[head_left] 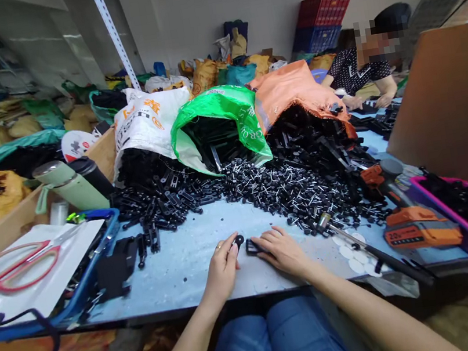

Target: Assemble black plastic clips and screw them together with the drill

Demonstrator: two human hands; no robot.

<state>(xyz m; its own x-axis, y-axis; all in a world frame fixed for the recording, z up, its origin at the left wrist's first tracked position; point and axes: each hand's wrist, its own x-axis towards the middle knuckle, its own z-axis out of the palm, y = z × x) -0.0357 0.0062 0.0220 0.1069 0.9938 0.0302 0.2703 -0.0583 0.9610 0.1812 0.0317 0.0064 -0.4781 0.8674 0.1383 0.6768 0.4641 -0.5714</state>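
Bin (450,211) cut off at right; green bag (246,109) lost in shadow within.
On the bag "GRO" can be read, other lettering being creased. At the near side of the table (175,284), a round-ended black piece (239,239) is pinched by the left hand (222,265), its lower end hidden; beside it, a slotted piece (252,247) is touched by the right hand (282,250), whether gripped cannot be told.

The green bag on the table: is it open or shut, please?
Open: the green bag has a wide mouth, with black parts visible inside.
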